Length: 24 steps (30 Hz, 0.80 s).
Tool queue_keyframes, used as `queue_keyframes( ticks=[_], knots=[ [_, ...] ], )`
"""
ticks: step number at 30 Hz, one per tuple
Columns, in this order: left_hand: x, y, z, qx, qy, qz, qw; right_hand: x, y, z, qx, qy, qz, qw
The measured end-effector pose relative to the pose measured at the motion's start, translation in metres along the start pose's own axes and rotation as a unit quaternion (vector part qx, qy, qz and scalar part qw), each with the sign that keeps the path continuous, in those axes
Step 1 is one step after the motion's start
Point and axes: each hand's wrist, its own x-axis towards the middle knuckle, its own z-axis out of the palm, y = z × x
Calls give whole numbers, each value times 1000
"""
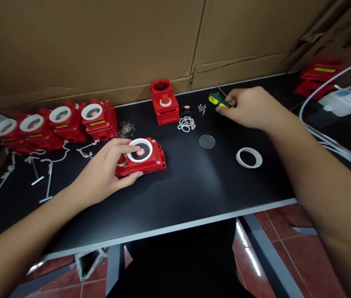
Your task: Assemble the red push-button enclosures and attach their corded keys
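My left hand (pixel 105 167) is closed around a red plastic box (pixel 157 160) lying on the table. Its index finger rests on the black disc with a red-and-white label inside the box's white ring (pixel 149 146). The thumb presses along the near side. Farther right, my right hand (pixel 251 106) grips a screwdriver (pixel 217 100) by its green-and-yellow handle, just above the table, with the shaft pointing back. Between the hands lie a clear round disc (pixel 207 141), several small screws (pixel 202 109) and a bundle of white cord (pixel 186 123). A loose white ring (pixel 258 160) sits below my right hand.
Several red boxes with white rings (pixel 99 120) stand in a row at left, with cords and metal T-bars (pixel 49 182). An opened red box (pixel 164 103) and a small black part (pixel 186 109) are at the back. Cardboard (pixel 101 49) walls the rear; white cables (pixel 333 149) lie right.
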Motion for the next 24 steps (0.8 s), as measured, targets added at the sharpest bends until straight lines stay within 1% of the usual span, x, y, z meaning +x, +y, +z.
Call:
queue_keyframes(
  ticks=[3,5,7,9,12,15,18,21,24],
  knots=[
    [1,2,1,-4,11,11,1000,2,9,10,11,20,-20,1000],
    [1,2,1,-6,17,17,1000,2,13,15,27,36,-45,998],
    [2,3,1,-5,11,14,1000,1,14,18,40,50,-69,996],
    [2,4,1,-6,2,9,1000,0,11,17,45,59,-86,994],
    [3,4,2,-10,2,11,1000,-3,-1,14,50,60,-112,991],
    [2,2,5,-8,14,20,1000,-5,-17,15,58,43,-155,985],
    [0,1,9,12,42,41,998,-8,-30,23,70,6,-206,976],
    [-1,2,10,52,69,62,994,-11,-36,33,80,-33,-245,966],
    [-1,4,10,79,85,65,991,-13,-37,40,88,-56,-262,959]
  ],
)
